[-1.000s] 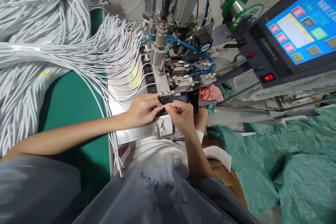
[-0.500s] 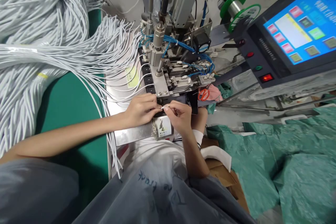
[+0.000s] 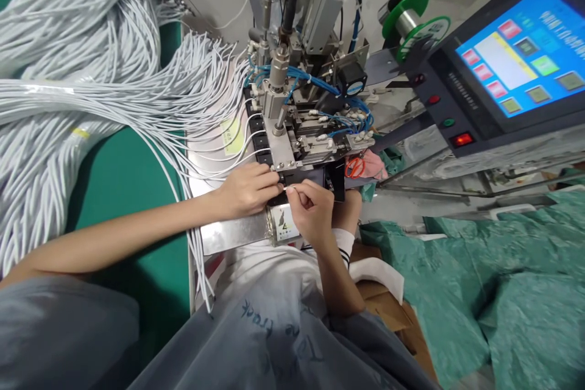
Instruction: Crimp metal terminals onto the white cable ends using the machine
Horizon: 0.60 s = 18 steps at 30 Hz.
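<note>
My left hand [image 3: 249, 190] is closed in a pinch at the front edge of the machine, with its fingertips at the dark ledge below the metal plate [image 3: 284, 152]. Facing it, my right hand [image 3: 312, 210] pinches with thumb and forefinger. A short bit of thin white cable shows in the small gap between the two sets of fingertips; most of it is hidden by the fingers. Several white cables [image 3: 210, 111] run from the left into a row of black holder blocks [image 3: 258, 134] just beyond my left hand.
Thick bundles of white cable [image 3: 86, 12] lie on the green mat [image 3: 114, 177]. A control screen [image 3: 525, 49] and a wire spool [image 3: 406, 24] stand at the right. Orange-handled scissors [image 3: 354, 167] lie near a pink cloth [image 3: 375, 164]. A labelled tin [image 3: 284, 224] sits below my hands.
My fingertips hide more of the white cable between them than before. My hands stay at the same place by the machine; the view has shifted slightly.
</note>
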Available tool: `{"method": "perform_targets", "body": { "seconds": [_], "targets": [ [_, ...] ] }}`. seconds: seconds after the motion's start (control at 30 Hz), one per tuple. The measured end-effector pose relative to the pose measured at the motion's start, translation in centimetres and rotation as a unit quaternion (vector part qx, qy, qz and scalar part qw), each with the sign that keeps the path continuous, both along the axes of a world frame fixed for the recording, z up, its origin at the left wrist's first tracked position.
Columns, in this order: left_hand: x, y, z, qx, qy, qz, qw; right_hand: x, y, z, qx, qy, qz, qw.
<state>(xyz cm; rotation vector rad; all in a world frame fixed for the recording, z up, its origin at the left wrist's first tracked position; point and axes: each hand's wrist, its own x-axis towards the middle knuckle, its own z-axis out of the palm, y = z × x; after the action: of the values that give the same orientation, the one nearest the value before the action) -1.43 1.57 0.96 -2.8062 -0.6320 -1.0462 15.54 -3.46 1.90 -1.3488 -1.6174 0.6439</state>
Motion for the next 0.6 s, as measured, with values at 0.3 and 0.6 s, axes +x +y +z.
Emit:
{"method": "perform_targets", "body": {
  "seconds": [0.3,0.6],
  "targets": [
    [0.5,-0.6,-0.6,-0.159,-0.046,-0.012,0.986,0.0,0.3,-1.6,-0.015,0.056,-0.016,0.998],
    [0.6,-0.7,-1.9,-0.175,0.186,0.02,0.967,2.7,1.3,-4.8,-0.147,0.058,0.001,0.987]
  ]
}}
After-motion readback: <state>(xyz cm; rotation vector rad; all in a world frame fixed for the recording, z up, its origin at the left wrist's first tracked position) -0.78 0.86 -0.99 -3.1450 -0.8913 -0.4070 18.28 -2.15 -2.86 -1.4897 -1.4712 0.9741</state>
